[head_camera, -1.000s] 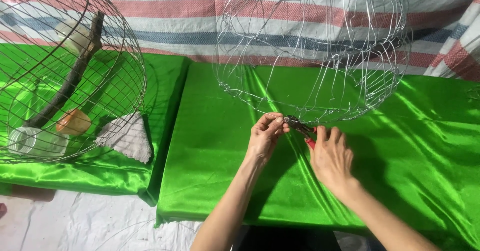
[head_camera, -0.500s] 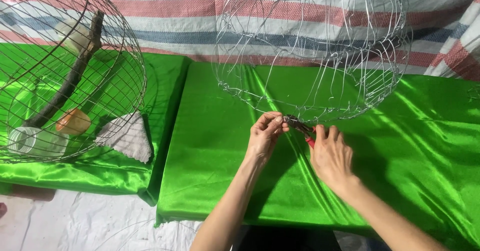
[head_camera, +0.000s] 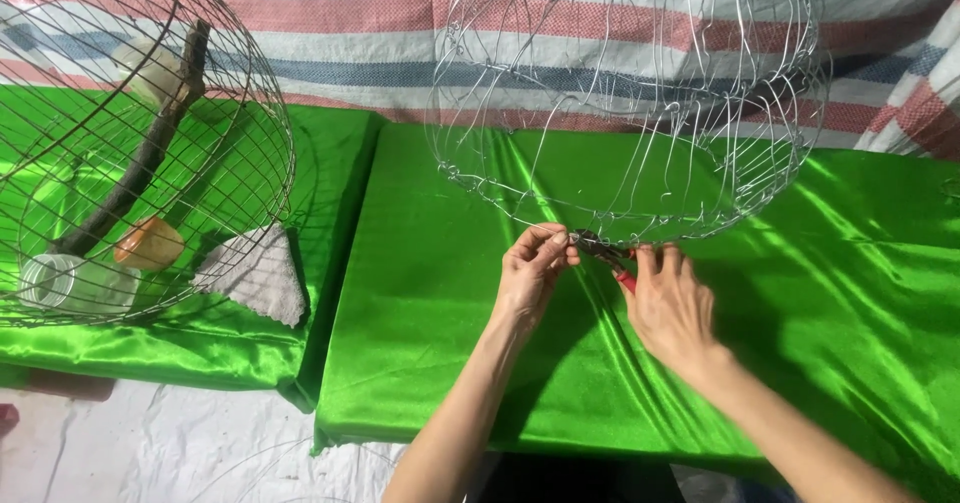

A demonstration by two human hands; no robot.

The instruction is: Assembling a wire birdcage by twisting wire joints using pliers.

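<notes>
A shiny green cloth [head_camera: 820,293] is covering the tabletop, and a striped red, white and blue sheet [head_camera: 360,43] is hanging behind it. Near the middle of the tabletop, toward its far edge, a silver wire cage frame [head_camera: 625,93] is standing with its lower rim touching the cloth. At the near side of that rim the left hand [head_camera: 532,271] is pinching the wire between thumb and fingertips. Just beside it, the right hand [head_camera: 672,298] is gripping a pair of pliers [head_camera: 605,253] with red handles, and the tip of the pliers is meeting the rim right next to the left fingers.

Farther left, a second tabletop under the same kind of green cloth is carrying a darker round wire cage [head_camera: 140,143]. Inside it a brown branch [head_camera: 140,163] is leaning at a slant, with an orange cup [head_camera: 148,245] and a clear plastic jar [head_camera: 62,283] lying near its bottom. A grey rag [head_camera: 258,275] is lying just beside that cage, at the near right corner. White sheeting [head_camera: 150,448] is covering the floor below.
</notes>
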